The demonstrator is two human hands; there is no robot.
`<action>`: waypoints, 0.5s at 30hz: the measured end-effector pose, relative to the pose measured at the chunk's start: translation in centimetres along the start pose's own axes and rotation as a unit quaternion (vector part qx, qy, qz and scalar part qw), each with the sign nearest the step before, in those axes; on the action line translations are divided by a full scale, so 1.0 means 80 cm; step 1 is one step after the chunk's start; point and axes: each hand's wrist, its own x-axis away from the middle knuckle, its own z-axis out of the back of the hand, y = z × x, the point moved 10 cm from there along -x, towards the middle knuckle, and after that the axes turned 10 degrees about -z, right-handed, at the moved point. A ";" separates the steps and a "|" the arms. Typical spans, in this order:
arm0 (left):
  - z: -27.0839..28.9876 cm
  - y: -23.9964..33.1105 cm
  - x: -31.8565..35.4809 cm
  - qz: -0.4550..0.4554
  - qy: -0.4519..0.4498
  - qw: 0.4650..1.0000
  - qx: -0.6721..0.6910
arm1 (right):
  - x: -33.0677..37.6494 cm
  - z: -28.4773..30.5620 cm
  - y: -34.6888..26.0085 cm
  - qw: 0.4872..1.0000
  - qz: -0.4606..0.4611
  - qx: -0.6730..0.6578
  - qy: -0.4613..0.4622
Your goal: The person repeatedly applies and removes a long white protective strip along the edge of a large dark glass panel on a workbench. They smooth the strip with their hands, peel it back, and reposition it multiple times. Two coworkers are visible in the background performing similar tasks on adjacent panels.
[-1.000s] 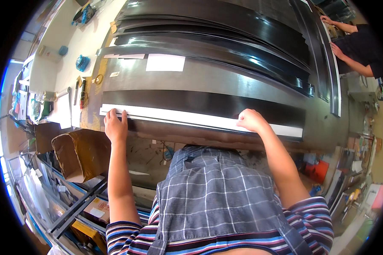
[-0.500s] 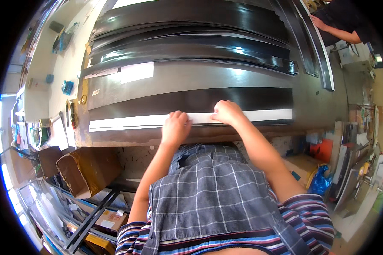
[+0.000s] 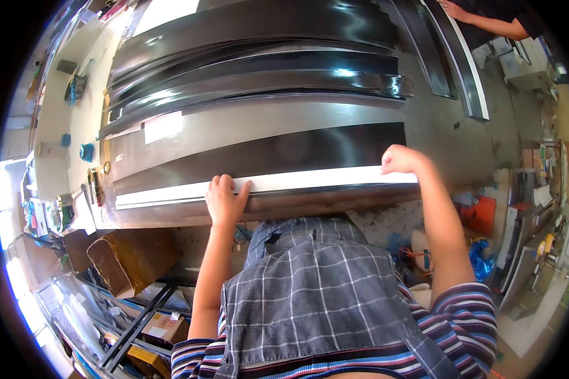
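A long black sheet [image 3: 322, 146] lies across the near part of the table, with a white strip [image 3: 322, 177] running along its near edge. On the strip's left part rests my left hand [image 3: 226, 201], fingers and thumb spread, pressing down. My right hand [image 3: 401, 159] is curled closed at the strip's right part, close to the sheet's right end. Whatever may be inside its fingers is hidden.
Beyond lie stacked glossy black sheets [image 3: 265, 63] on the grey table [image 3: 234, 129]. Long strips [image 3: 461, 69] stand at the far right beside another person's hand [image 3: 455, 10]. Blue tape [image 3: 86, 151] sits left; a cardboard box [image 3: 133, 259] stands below the table edge.
My right hand has slid right along the white strip toward its end. My left hand has shifted left and spread its fingers. The view has moved a little.
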 end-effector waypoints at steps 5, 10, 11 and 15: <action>-0.011 -0.009 0.000 0.036 -0.028 0.999 -0.023 | 0.000 0.013 0.057 0.999 -0.006 -0.042 0.018; -0.012 0.002 0.003 0.077 -0.059 0.991 -0.089 | -0.006 0.009 0.050 0.999 0.006 -0.019 0.045; -0.008 0.012 0.003 0.079 -0.054 0.991 -0.098 | -0.004 0.010 0.049 0.998 0.009 -0.029 0.055; -0.043 0.089 -0.004 -0.029 -0.048 0.997 -0.047 | 0.004 0.014 0.049 0.997 0.008 -0.033 0.066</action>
